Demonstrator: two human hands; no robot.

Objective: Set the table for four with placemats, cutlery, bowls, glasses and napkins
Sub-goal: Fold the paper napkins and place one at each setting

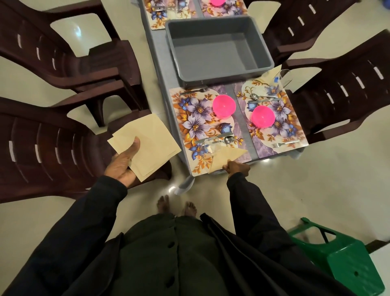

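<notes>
My left hand (123, 163) holds a small stack of cream napkins (147, 143) over the chair to the left of the table. My right hand (237, 168) pinches a folded cream napkin (226, 157) at the near edge of the near left floral placemat (196, 118). That mat carries a pink bowl (224, 106), a fork (195, 91), a spoon and knife (223, 139) and a clear glass (209, 145). The near right placemat (295, 126) has a pink bowl (262, 116), cutlery, a glass (285, 77) and a napkin (272, 72).
An empty grey tub (219, 50) sits mid-table. Two more set placemats (160, 12) lie at the far end, one with a pink bowl (217, 2). Dark brown plastic chairs (52, 135) stand on both sides. A green stool (341, 257) is at lower right.
</notes>
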